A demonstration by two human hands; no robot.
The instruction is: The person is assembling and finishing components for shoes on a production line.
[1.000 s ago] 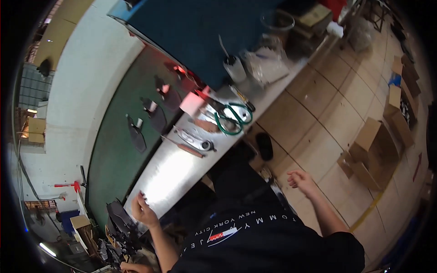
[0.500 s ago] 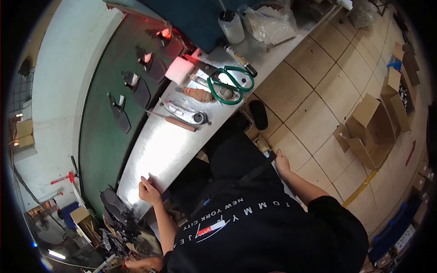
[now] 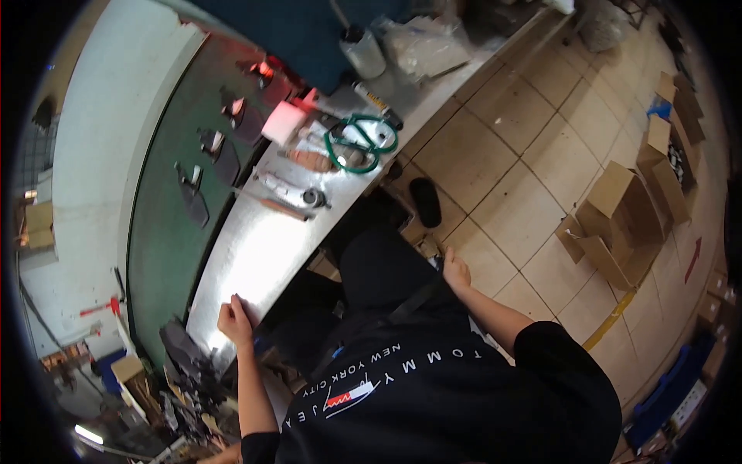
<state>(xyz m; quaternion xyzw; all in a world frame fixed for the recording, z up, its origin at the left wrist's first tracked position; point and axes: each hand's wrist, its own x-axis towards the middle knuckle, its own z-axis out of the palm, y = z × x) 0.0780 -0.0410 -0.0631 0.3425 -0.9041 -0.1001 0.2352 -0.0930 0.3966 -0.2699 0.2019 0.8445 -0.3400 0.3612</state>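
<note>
- The left hand (image 3: 234, 321) is laid on the near edge of the shiny metal desk (image 3: 255, 255), close to its left end; the fingers are held together and bent over the edge, and nothing is pinched between them.
- The right hand (image 3: 454, 271) is held off the desk, down beside the dark trouser leg (image 3: 382, 267) and above the tiled floor (image 3: 502, 201); its fingers are loosely curled, and whether anything is gripped cannot be told.
- Further along the desk, well apart from both hands, a coil of green cable (image 3: 359, 143) is seen near the front edge, with a pink block (image 3: 283, 121) just beside it toward the back edge.
- A silver tool (image 3: 297, 193) lies between the cable and the left hand.
- A white roll (image 3: 363, 52) stands toward the far end of the desk.
- Open cardboard boxes (image 3: 618, 213) are seen on the floor to the right.
</note>
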